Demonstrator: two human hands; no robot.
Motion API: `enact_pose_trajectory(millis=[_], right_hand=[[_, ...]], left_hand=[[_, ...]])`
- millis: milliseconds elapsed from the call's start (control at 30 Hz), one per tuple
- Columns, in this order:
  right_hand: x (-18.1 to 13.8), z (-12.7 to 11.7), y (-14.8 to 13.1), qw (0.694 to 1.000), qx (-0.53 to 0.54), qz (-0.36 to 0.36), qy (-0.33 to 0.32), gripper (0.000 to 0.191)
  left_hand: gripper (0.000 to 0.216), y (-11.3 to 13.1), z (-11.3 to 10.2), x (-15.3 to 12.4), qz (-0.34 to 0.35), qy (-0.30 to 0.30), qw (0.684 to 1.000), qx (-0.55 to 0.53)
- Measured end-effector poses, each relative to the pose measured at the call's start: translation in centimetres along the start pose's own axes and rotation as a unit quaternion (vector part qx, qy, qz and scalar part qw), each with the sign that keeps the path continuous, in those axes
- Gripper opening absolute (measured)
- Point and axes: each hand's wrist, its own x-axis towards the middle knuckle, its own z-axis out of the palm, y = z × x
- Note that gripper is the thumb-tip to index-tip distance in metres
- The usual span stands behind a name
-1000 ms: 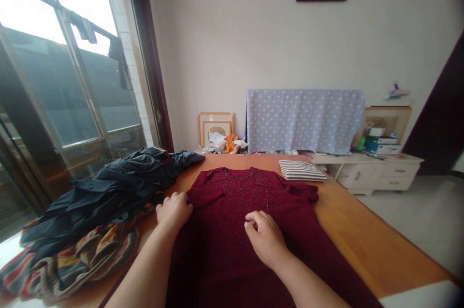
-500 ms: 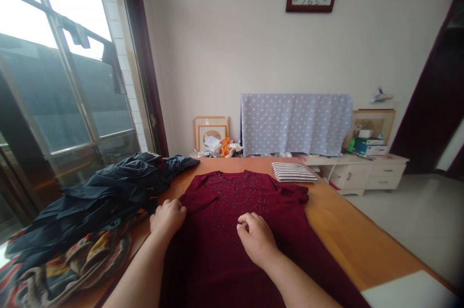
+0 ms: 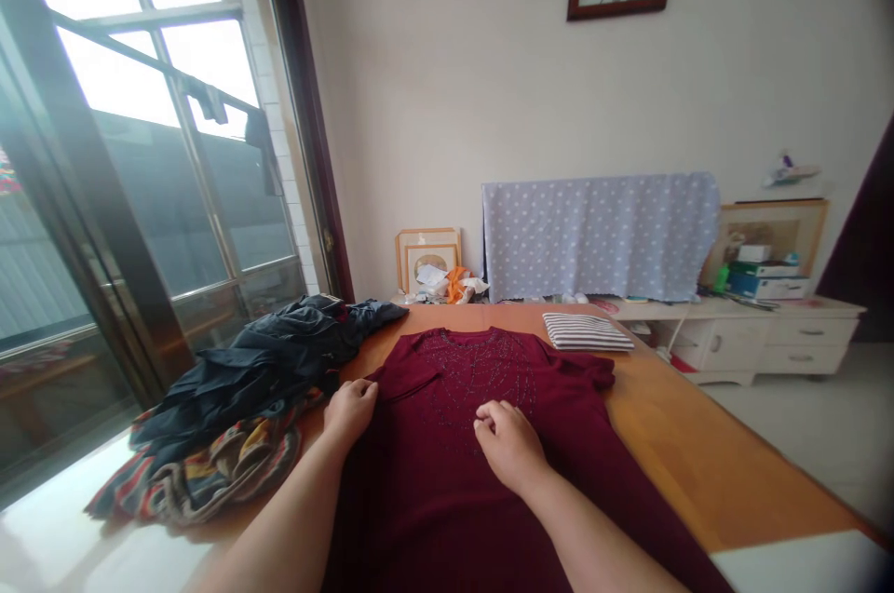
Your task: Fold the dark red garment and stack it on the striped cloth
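A maroon short-sleeved top [image 3: 447,500] lies spread on the table, its neckline away from me and dark beads fanning over the chest. At its left edge, just below the left sleeve, my left hand [image 3: 351,409] is closed with the fingertips pinching the cloth. My right hand [image 3: 512,446] is over the middle of the chest, its fingers loosely curled toward the thumb. No cloth is bunched in that hand. Whether it touches the top underneath cannot be made out.
Dark blue clothes [image 3: 258,379] are heaped at the left, over a striped patterned garment [image 3: 223,467]. A folded striped cloth [image 3: 587,331] lies at the back right of the wooden table [image 3: 712,453]. Beyond stand a white cabinet [image 3: 733,346] and a dotted cover [image 3: 593,239].
The view has swung left, so everything sits further right in the picture. Both hands keep nearly the same places on the top, and the top lies as before.
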Motion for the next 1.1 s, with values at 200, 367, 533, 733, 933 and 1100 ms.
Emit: enact_pose_trajectory(millis=[200, 367, 533, 733, 933, 1100], right_hand=[[0.1, 0.2, 0.3, 1.000, 0.009, -0.004, -0.004, 0.016], [0.1, 0.2, 0.6, 1.000, 0.012, -0.009, -0.004, 0.017], [0.1, 0.3, 0.7, 1.000, 0.008, -0.009, -0.014, 0.019], [0.3, 0.6, 1.4, 1.000, 0.007, -0.019, -0.012, 0.022], [0.5, 1.2, 2.1, 1.000, 0.006, -0.020, -0.013, 0.022], [0.5, 1.3, 2.0, 1.000, 0.009, -0.019, -0.002, 0.021]], left_hand=[[0.033, -0.6, -0.4, -1.3, 0.070, -0.005, 0.997, -0.032], [0.037, -1.2, -1.0, -2.1, 0.108, -0.007, 0.991, -0.075], [0.049, -3.4, -2.9, -3.2, 0.076, 0.024, 0.992, -0.093], [0.036, -5.9, -4.2, -6.1, 0.081, 0.004, 0.996, 0.025], [0.036, -4.7, -4.1, -6.8, 0.097, -0.012, 0.985, 0.143], [0.035, 0.4, -5.0, -6.7, 0.133, -0.048, 0.981, 0.130]])
